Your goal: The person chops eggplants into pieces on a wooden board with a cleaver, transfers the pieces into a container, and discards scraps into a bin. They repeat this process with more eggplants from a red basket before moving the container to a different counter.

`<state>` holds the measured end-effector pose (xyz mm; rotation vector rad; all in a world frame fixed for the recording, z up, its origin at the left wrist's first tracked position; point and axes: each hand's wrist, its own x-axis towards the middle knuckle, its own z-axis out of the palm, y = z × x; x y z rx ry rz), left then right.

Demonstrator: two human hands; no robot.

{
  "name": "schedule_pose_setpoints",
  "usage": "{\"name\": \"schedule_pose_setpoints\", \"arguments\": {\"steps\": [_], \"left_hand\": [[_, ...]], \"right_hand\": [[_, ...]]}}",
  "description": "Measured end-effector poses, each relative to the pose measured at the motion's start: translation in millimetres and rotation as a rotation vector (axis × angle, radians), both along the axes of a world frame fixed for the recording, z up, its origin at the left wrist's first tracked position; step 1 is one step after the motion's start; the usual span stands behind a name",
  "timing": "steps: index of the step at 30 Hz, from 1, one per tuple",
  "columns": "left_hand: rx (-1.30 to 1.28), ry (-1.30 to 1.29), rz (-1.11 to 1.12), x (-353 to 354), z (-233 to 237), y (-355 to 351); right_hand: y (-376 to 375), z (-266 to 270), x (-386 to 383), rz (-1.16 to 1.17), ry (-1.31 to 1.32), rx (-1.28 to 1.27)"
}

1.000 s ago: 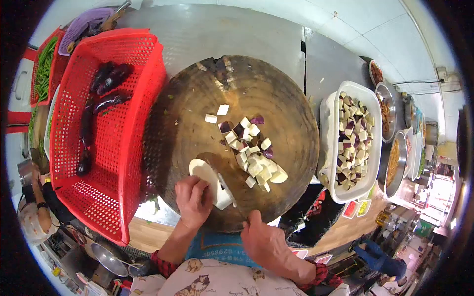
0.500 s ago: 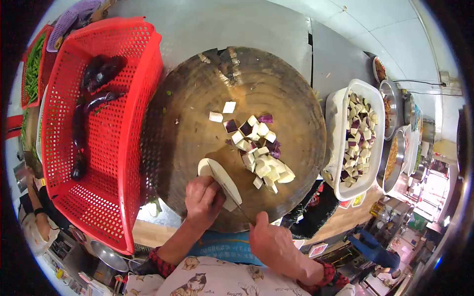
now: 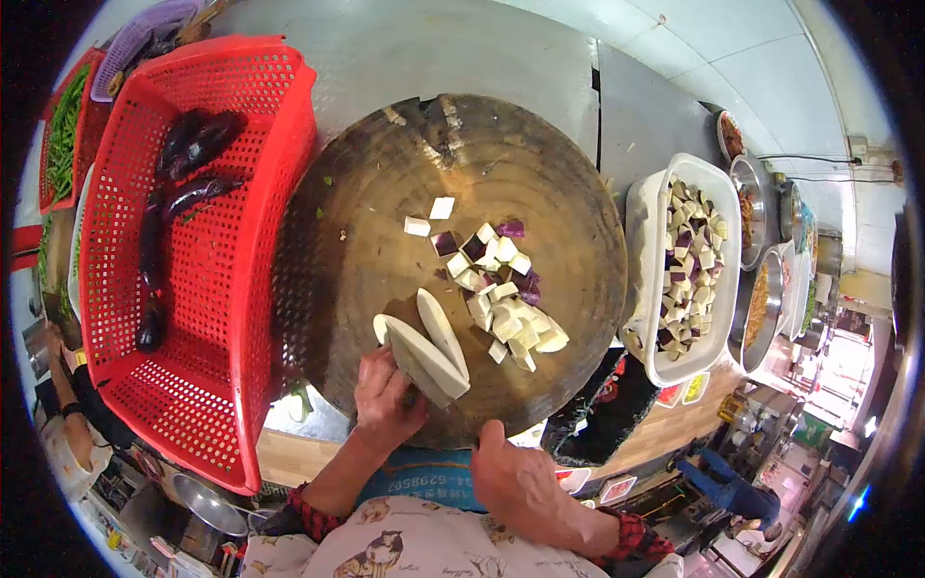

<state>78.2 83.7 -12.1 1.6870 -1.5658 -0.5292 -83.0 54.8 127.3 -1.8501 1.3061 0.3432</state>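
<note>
My right hand (image 3: 520, 477) is closed around the handle of a knife (image 3: 414, 374), whose blade stands in the eggplant near the front of the round wooden chopping block (image 3: 549, 164). Fingers curled, my left hand (image 3: 387, 397) holds the eggplant piece on the left side of the blade; most of that piece is hidden. To the right of the blade a pale slice (image 3: 429, 358) leans against it, and another long slice (image 3: 443, 332) lies beside that one. Diced eggplant (image 3: 511, 323), white with purple skin, is heaped right of the slices.
Left of the block stands a red perforated basket (image 3: 252, 260) with whole eggplants (image 3: 207, 144) inside. On the right, a white tub (image 3: 647, 260) holds eggplant cubes, with metal bowls (image 3: 754, 197) beyond it. Other people (image 3: 732, 491) appear at the lower edges.
A slice has come away and now lies right of the blade, with another leaning on the knife. Both hands have shifted slightly left, and the blade has tilted.
</note>
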Motion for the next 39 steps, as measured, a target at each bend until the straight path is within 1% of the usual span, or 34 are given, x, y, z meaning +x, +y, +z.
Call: {"name": "schedule_pose_setpoints", "arguments": {"steps": [1, 3, 5, 7, 10, 12, 14, 16, 17, 19, 21, 22, 23, 25, 27, 28, 29, 30, 31, 32, 33, 34, 36, 37, 39], "left_hand": [[0.003, 0.001, 0.001, 1, 0, -1], [-0.093, 0.032, -0.018, 3, 2, -7], [-0.071, 0.027, -0.011, 2, 2, -7], [-0.056, 0.022, -0.002, 2, 2, -9], [-0.058, 0.001, 0.009, 0, 4, -10], [-0.022, -0.041, 0.004, -2, 5, -10], [-0.040, -0.046, 0.009, -2, 5, -12], [-0.038, -0.051, 0.019, -2, 8, -10], [-0.055, -0.044, 0.025, -3, 11, -13], [-0.086, -0.038, 0.016, -7, 14, -13], [0.001, -0.096, 0.030, -5, 10, -8], [-0.011, -0.104, 0.019, -5, 13, -10], [-0.053, -0.098, -0.001, -6, 15, -14], [-0.091, -0.102, -0.030, 1, 17, -17], [-0.029, -0.132, -0.148, 10, 15, -14], [-0.029, -0.133, -0.148, 9, 19, -19], [-0.043, -0.212, -0.189, 9, 25, -30], [-0.056, -0.290, -0.230, 10, 32, -40], [-0.053, -0.289, -0.230, 12, 37, -50], [0.010, -0.369, -0.357, 15, 42, -61], [0.073, -0.449, -0.487, 18, 44, -66], [0.072, -0.448, -0.488, 19, 45, -63], [0.155, -0.335, -0.405, 20, 45, -52], [0.155, -0.335, -0.404, 16, 43, -42], [0.209, -0.347, -0.243, 4, 35, -22]], "right_hand": [[-1, -3, 2, -0.003, 0.005, 0.000], [-5, -8, 6, 0.021, 0.030, -0.009], [-13, -14, 10, 0.039, 0.055, -0.020], [-27, -23, 14, 0.069, -0.048, -0.070], [-31, -26, 15, 0.128, -0.022, -0.123], [-29, -30, 7, 0.094, -0.046, -0.118], [-28, -31, 3, 0.067, -0.075, -0.111], [-21, -29, 2, 0.024, -0.020, -0.033], [-22, -30, 6, 0.018, -0.023, -0.037], [-29, -31, 15, 0.071, -0.159, -0.158], [-32, -44, 4, 0.061, -0.160, -0.179], [-31, -51, -2, 0.053, -0.154, -0.184], [-28, -55, -8, 0.036, -0.149, -0.174], [-22, -36, -22, -0.011, -0.177, -0.178], [-13, -17, -38, -0.046, -0.194, -0.166], [-10, -10, -47, -0.132, -0.276, -0.255], [-7, -6, -55, -0.219, -0.356, -0.345], [-5, -7, -62, -0.221, -0.355, -0.345], [-3, -9, -68, -0.306, -0.328, -0.343], [-1, -11, -72, -0.391, -0.300, -0.340], [1, -12, -74, -0.418, -0.288, -0.329], [4, -15, -75, -0.419, -0.286, -0.330], [12, -21, -76, -0.406, -0.278, -0.297], [13, -19, -73, -0.406, -0.279, -0.297], [14, -14, -60, -0.353, -0.172, -0.207]]}}
